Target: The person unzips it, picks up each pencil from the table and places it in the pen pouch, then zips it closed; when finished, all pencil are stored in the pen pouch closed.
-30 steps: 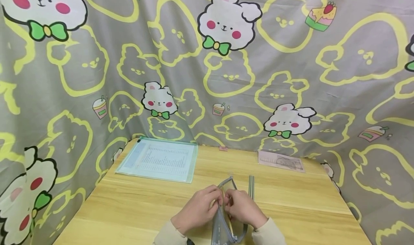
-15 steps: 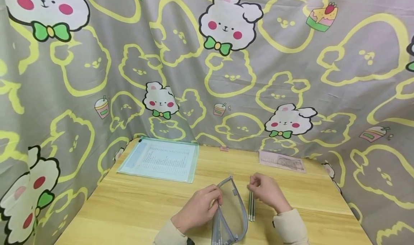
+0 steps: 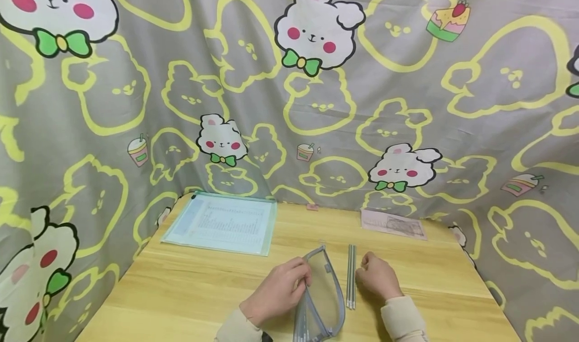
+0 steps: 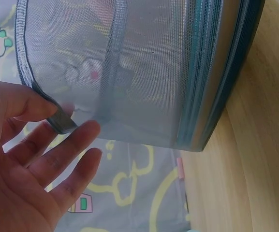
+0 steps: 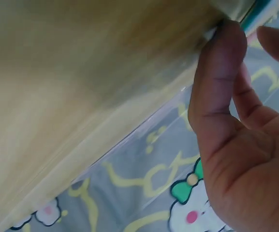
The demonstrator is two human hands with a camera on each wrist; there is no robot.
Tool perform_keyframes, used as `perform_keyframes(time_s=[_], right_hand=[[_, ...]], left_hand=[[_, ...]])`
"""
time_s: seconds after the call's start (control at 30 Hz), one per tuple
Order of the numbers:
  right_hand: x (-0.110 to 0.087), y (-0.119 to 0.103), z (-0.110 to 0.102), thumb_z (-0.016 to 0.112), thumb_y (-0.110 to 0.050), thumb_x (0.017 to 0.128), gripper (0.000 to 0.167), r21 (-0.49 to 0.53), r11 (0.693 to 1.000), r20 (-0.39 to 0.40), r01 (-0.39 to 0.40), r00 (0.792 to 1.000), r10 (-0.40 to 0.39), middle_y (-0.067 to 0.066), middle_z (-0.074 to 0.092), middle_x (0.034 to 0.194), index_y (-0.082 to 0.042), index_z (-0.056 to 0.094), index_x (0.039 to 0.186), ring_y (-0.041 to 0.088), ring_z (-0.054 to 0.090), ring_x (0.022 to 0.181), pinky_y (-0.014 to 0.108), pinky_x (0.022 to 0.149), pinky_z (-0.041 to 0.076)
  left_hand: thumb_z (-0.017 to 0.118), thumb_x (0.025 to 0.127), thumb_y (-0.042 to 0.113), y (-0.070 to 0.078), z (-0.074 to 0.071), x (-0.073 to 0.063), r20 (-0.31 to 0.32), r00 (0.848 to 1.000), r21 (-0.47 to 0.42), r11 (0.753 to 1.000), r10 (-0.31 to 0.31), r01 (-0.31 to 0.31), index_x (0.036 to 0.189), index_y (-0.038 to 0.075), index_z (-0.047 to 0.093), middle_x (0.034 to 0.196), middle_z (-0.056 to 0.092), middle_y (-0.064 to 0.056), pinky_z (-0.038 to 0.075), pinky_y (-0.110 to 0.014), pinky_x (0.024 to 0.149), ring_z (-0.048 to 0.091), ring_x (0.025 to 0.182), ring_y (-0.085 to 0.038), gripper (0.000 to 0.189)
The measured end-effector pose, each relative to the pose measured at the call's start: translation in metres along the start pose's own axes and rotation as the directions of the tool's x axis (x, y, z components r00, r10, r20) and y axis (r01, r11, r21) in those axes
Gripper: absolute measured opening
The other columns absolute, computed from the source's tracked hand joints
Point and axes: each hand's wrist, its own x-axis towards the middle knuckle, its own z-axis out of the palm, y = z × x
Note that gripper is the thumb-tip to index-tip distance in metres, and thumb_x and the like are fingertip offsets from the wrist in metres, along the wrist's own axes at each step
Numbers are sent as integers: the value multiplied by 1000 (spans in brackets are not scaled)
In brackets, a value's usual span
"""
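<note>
My left hand pinches the edge of a grey see-through mesh zip pouch, which gapes at the top beside it. In the left wrist view the thumb and forefinger grip the pouch's dark trim at a corner, while the other fingers spread out below the mesh. Just right of the pouch, a few slim dark-green pencils lie side by side on the table. My right hand is low over the table right beside them, fingers loosely bent. The right wrist view shows its thumb and fingers apart, with nothing seen between them.
A clear zip document folder with a printed sheet lies at the back left. At the back right is a pinkish printed slip, and a small pink piece sits at the rear edge. A patterned curtain hangs behind the table.
My right hand came out of the pouch, went to the top of the pencils, then shifted down to their right side. My left hand keeps its hold on the pouch edge.
</note>
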Motion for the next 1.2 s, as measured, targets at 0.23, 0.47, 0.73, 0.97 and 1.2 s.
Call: perform_keyframes(time_s=[0.23,0.47,0.73,0.97,1.2], right_hand=[[-3,-16,11,69,-11,86,16,-53,998,-44,37,998,-39,4,63,76,-6,62,99,22,56,68,40,60,48],[-5,-22,16,70,-5,77,16,-98,995,-53,32,998,-37,5,59,74,-11,57,86,24,54,66,39,56,44],[-11,-19,9,70,-3,69,19,-57,998,-39,18,999,-20,2,57,71,-11,54,78,21,51,63,32,55,42],[-39,-59,-28,74,-4,79,18,157,987,54,46,997,-55,1,59,72,-10,61,90,15,54,55,27,48,45],[-66,-89,-54,68,2,82,18,364,915,344,175,888,-306,3,64,81,-6,68,99,13,59,53,25,47,51]], left_hand=[[65,98,-2,1,-1,-1,14,1000,-13,1000,-16,16,89,13,68,101,67,8,58,-14,88,67,96,-4,18],[64,97,-3,1,1,-2,10,1000,-11,1000,-15,15,89,13,68,101,68,7,57,-14,88,69,97,-7,19],[64,96,-4,1,1,-3,0,1000,4,1000,-12,12,89,13,68,101,68,6,58,-14,88,69,97,-8,19],[65,95,-5,0,1,-4,-29,1000,21,1000,-9,9,89,16,66,102,67,6,59,-16,88,70,97,-8,21],[68,92,-6,-1,0,-4,-45,999,21,1000,-19,20,88,15,66,101,66,6,58,-14,84,67,97,-5,22]])
